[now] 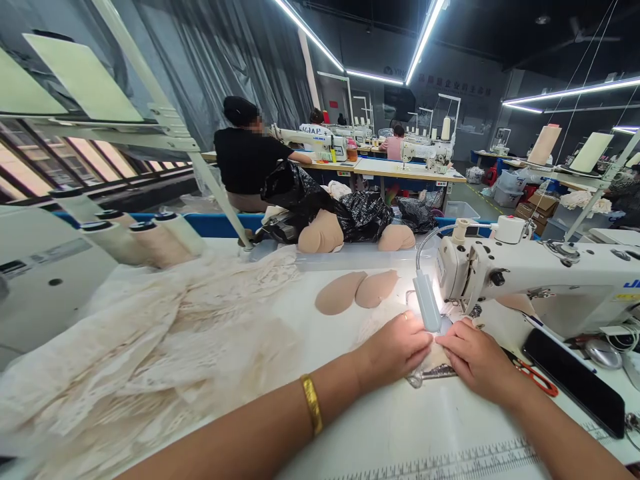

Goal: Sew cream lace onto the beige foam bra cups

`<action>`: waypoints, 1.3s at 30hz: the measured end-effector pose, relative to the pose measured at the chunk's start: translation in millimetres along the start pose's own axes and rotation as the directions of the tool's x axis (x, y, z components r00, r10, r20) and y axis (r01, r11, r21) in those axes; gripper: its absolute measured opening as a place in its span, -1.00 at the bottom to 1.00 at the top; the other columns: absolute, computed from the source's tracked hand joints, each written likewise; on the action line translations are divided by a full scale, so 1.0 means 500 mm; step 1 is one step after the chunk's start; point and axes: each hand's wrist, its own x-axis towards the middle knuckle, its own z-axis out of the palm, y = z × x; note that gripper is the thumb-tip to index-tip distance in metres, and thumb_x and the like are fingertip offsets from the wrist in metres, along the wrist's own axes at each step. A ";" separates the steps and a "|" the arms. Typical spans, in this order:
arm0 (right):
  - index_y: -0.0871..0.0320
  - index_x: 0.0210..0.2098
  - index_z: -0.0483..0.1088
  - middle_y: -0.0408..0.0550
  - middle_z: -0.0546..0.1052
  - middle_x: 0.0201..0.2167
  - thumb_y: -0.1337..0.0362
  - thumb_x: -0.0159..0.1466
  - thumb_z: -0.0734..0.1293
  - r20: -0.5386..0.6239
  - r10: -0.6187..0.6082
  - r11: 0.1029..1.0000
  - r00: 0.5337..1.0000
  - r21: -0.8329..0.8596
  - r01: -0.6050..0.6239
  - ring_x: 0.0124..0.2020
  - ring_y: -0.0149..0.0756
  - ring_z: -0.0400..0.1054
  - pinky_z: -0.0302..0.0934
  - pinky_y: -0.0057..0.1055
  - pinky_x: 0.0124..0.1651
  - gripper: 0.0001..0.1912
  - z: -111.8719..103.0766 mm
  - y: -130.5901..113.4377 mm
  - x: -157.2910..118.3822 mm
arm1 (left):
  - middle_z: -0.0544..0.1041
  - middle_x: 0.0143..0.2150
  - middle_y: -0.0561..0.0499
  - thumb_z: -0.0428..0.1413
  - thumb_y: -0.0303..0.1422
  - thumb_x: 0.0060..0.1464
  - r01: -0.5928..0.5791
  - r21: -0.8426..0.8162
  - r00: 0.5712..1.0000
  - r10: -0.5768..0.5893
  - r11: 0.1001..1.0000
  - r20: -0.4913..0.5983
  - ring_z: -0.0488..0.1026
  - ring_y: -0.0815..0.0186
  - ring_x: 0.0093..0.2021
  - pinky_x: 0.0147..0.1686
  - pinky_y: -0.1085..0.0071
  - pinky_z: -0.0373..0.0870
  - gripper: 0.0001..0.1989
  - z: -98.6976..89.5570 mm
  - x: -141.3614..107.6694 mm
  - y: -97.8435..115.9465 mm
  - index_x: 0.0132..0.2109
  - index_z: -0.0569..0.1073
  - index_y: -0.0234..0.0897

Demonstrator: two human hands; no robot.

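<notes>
My left hand [403, 343], a ring on one finger, is closed on the edge of a small cream fabric piece [436, 357] in front of the sewing machine [520, 267]. My right hand [473, 353] pinches the same fabric from the right, its fingertips close to those of my left hand. Part of the fabric lies under my fingers and cannot be seen. A grey lamp [427, 303] on a bendable neck lights the spot near the needle area. Two beige oval pads [340, 293] rest on the table beyond my left hand.
Cream lace [150, 340] covers the left of the table. Right of my right hand lie orange-handled scissors [540, 379] and a black phone [575, 380]. A ruler scale [450, 467] runs along the front. Thread cones [165, 240] stand at left; a person [250, 160] sits beyond black bags.
</notes>
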 end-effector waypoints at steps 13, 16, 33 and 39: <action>0.03 0.04 0.44 -0.02 0.49 -0.25 0.52 0.35 0.19 -0.003 0.027 0.999 1.000 -0.027 -0.027 -0.27 -0.13 0.38 0.26 -0.30 -0.36 -0.61 0.008 0.014 -0.002 | 0.52 -0.28 -0.03 -0.01 -0.46 0.33 -0.083 -0.002 0.997 0.083 0.997 0.005 0.41 0.22 -0.27 -0.25 0.30 0.33 -0.79 -0.012 0.027 -0.021 -0.32 0.39 -0.22; 0.03 0.05 0.44 -0.02 0.49 -0.25 0.54 0.33 0.19 0.004 0.026 0.999 1.000 -0.031 -0.026 -0.27 -0.14 0.39 0.25 -0.30 -0.36 -0.58 0.006 0.015 -0.002 | 0.55 -0.25 -0.06 -0.02 -0.44 0.35 -0.070 -0.008 0.998 0.070 0.997 0.002 0.43 0.21 -0.23 -0.20 0.28 0.36 -0.78 -0.012 0.026 -0.021 -0.30 0.41 -0.24; 0.09 -0.04 0.50 0.04 0.54 -0.24 0.37 0.45 0.15 -0.061 0.091 0.988 0.994 0.128 -0.082 -0.22 -0.09 0.39 0.30 -0.17 -0.19 -0.70 0.016 0.025 -0.003 | 0.50 -0.28 -0.06 0.06 -0.38 0.29 0.261 -0.200 0.965 -0.260 0.945 0.030 0.39 0.17 -0.26 -0.15 0.21 0.37 -0.83 -0.033 0.066 0.005 -0.30 0.46 -0.25; 0.02 0.17 0.35 -0.17 0.48 -0.39 0.03 0.44 0.28 0.096 0.460 0.582 0.883 0.718 -0.382 -0.36 -0.19 0.39 0.28 -0.29 -0.25 -0.62 0.004 -0.063 0.015 | 0.56 -0.19 -0.11 0.08 -0.31 0.31 0.316 -0.355 0.939 -0.344 0.880 -0.017 0.47 0.12 -0.17 -0.07 0.21 0.44 -0.85 -0.076 -0.025 0.099 -0.11 0.55 -0.18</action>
